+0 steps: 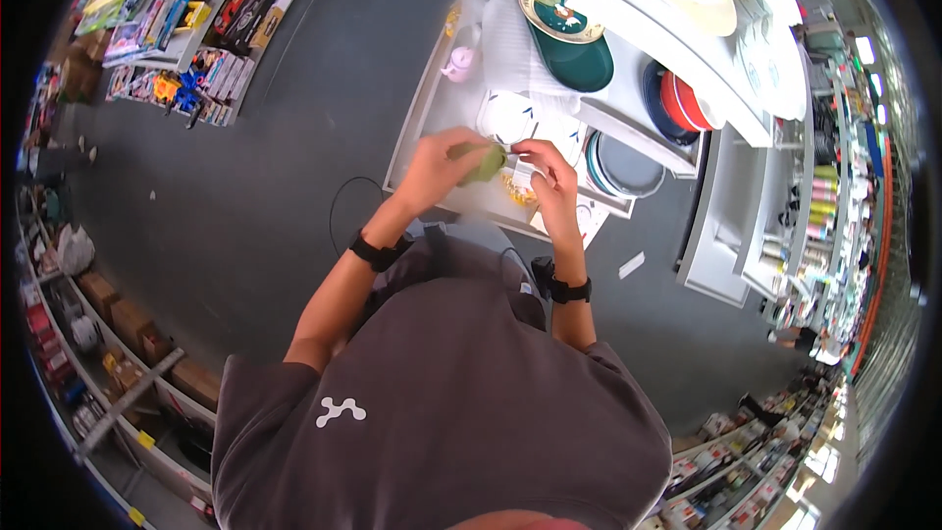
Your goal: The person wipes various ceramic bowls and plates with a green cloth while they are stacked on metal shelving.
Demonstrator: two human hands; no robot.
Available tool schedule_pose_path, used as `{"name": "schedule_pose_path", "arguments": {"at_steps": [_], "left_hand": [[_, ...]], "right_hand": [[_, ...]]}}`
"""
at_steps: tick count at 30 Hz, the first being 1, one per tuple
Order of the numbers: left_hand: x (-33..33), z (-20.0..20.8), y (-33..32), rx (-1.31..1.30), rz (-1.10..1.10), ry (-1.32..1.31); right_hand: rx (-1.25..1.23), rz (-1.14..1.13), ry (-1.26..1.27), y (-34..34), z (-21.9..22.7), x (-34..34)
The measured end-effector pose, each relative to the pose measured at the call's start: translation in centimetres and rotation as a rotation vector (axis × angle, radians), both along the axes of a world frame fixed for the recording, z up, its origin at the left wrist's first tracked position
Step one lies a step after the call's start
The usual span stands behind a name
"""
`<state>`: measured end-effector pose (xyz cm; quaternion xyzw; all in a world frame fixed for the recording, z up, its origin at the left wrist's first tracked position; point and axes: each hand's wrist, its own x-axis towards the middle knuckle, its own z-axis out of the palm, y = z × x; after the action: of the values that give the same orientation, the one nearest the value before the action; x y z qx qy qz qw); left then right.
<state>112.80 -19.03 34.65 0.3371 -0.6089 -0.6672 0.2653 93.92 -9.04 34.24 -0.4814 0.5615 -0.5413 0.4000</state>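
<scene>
My left hand (pixel 439 169) is closed around a small olive-green object (pixel 484 167), too blurred for me to make out its kind. Thumb and fingers of my right hand (pixel 551 175) are bent in a pinch at the object's right side, by a thin pale piece I cannot name. Both hands are above a white shelf with dishes. Just beyond them lies a white plate with dark marks (pixel 505 116). A yellow patterned item (pixel 518 190) shows below, between my hands.
A pink cup (pixel 458 65) stands at the shelf's left. Behind are a dark green dish (pixel 579 61) and a decorated plate (pixel 561 8). Grey plates (pixel 629 165) and red bowls (pixel 684 103) sit to the right. Overhead, an upper shelf (pixel 667 34) juts out.
</scene>
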Motion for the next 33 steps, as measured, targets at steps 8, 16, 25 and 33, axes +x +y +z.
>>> {"name": "schedule_pose_path", "arguments": {"at_steps": [8, 16, 25, 33], "left_hand": [[3.3, 1.6, -1.0, 0.089, -0.190, -0.037], [5.6, 1.5, -3.6, 0.027, -0.240, 0.077], [3.7, 2.1, -3.5, 0.089, 0.032, 0.061], [7.1, 0.4, -0.5, -0.101, -0.011, -0.182]], "right_hand": [[0.053, -0.247, 0.255, 2.6, 1.9, 7.8], [0.106, -0.475, 0.235, 6.1, 2.5, 7.6], [-0.064, -0.163, -0.031, 7.6, 3.3, 4.4], [0.038, -0.418, -0.048, 4.5, 1.6, 8.4]]}}
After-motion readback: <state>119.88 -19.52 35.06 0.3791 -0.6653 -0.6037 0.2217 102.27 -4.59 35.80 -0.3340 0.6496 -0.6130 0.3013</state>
